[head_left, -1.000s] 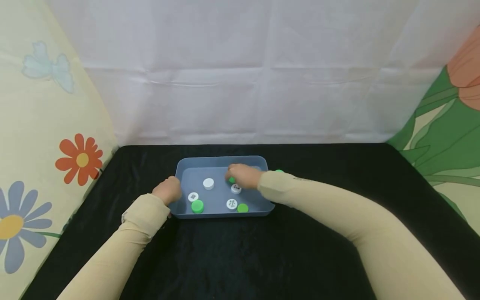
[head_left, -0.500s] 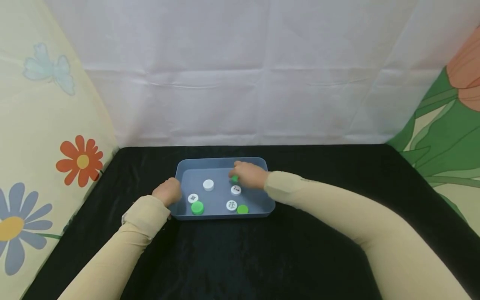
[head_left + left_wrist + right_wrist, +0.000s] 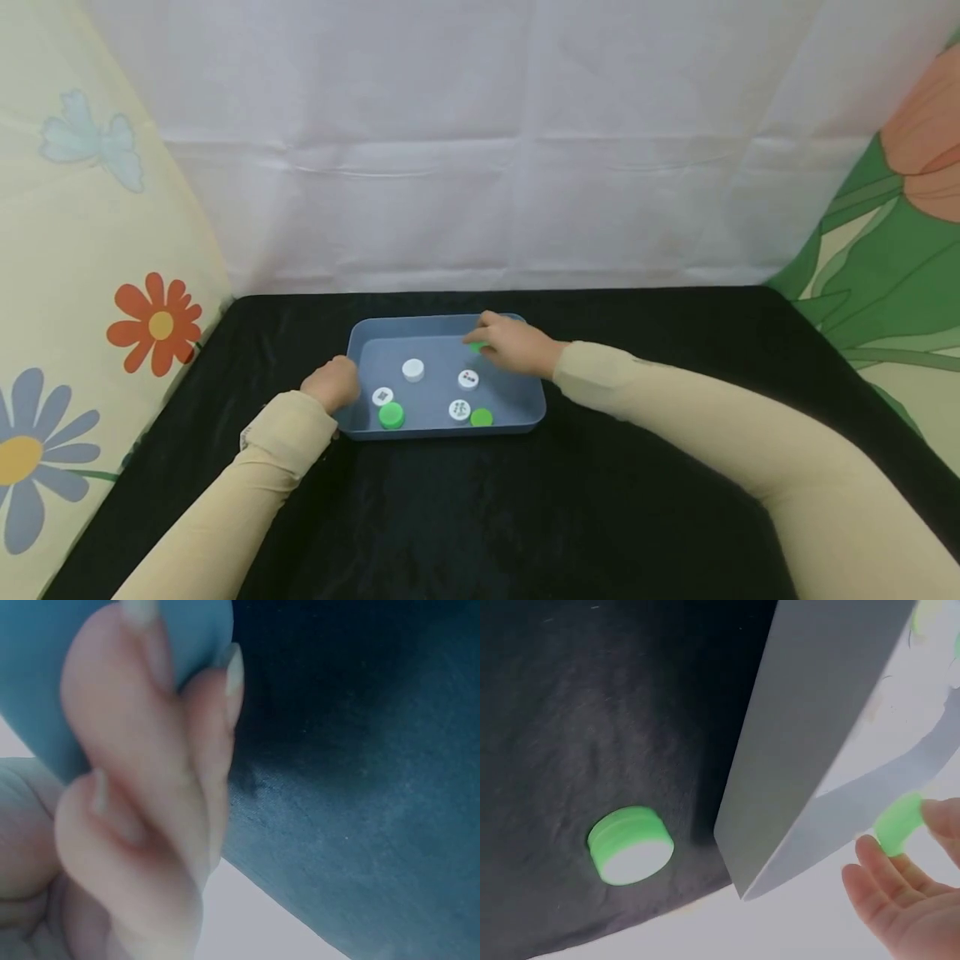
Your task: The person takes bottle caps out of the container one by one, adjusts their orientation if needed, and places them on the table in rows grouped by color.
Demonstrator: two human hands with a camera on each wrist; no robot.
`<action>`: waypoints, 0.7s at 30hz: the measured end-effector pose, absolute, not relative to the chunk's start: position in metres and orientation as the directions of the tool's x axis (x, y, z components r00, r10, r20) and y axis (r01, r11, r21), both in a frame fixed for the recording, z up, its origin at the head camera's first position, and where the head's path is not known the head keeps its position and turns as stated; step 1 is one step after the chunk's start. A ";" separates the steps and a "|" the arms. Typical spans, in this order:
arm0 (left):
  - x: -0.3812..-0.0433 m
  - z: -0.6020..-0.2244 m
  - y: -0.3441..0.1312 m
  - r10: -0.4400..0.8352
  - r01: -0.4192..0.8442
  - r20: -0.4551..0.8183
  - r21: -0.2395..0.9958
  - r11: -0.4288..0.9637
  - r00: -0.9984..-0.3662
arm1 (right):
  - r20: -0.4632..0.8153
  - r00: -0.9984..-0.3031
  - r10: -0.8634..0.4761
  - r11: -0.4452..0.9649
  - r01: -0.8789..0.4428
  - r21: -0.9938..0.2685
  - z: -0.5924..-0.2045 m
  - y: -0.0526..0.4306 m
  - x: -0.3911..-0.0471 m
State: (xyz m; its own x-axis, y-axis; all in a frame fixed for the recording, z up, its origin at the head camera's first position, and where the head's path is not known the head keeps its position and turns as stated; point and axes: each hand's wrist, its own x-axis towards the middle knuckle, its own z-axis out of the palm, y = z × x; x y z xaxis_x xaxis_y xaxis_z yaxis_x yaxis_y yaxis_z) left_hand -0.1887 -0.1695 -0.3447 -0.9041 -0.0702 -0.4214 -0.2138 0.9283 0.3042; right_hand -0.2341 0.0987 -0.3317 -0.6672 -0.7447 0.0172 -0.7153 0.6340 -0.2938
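Observation:
A shallow blue-grey tray (image 3: 442, 433) lies on the black cloth, and my left hand (image 3: 332, 383) grips its left wall with curled fingers. In the left wrist view the fingers (image 3: 127, 697) bend over the tray's edge (image 3: 30, 690). My right hand (image 3: 517, 343) is over the tray's far right part. It pinches a round green disc (image 3: 898, 823) between thumb and fingers, above the tray wall in the right wrist view. Inside the tray lie a plain white disc (image 3: 413, 370), several white discs with printed marks (image 3: 468, 380), and green discs (image 3: 392, 415).
Outside the tray's right wall, a green-and-white disc (image 3: 630, 844) rests on the black cloth (image 3: 420, 517); the head view does not show it. A white curtain (image 3: 480, 150) hangs behind the table, with flower-printed sheets (image 3: 161, 325) at the sides.
The right hand has moved right and slightly away across the tray, carrying the green disc toward the right wall. The left hand stays at the left wall; the other discs have not moved.

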 end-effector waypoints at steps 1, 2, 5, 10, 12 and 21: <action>-0.189 -0.345 -0.169 -0.070 -0.214 -0.422 0.305 0.928 -0.904 | 0.027 -0.664 -0.748 0.630 -0.721 -0.289 -0.331 0.101 -0.233; -0.188 -0.344 -0.169 -0.069 -0.215 -0.423 0.306 0.927 -0.903 | 0.033 -0.663 -0.748 0.628 -0.723 -0.288 -0.329 0.103 -0.232; -0.188 -0.344 -0.169 -0.071 -0.217 -0.425 0.307 0.926 -0.903 | 0.048 -0.664 -0.746 0.627 -0.725 -0.285 -0.325 0.109 -0.230; -0.189 -0.344 -0.169 -0.068 -0.210 -0.420 0.303 0.930 -0.905 | 0.078 -0.675 -0.734 0.633 -0.721 -0.281 -0.318 0.117 -0.227; -0.189 -0.344 -0.170 -0.067 -0.210 -0.421 0.303 0.930 -0.905 | 0.090 -0.680 -0.728 0.638 -0.719 -0.276 -0.316 0.121 -0.225; -0.189 -0.344 -0.170 -0.067 -0.211 -0.428 0.299 0.931 -0.901 | 0.133 -0.704 -0.698 0.657 -0.703 -0.271 -0.312 0.139 -0.222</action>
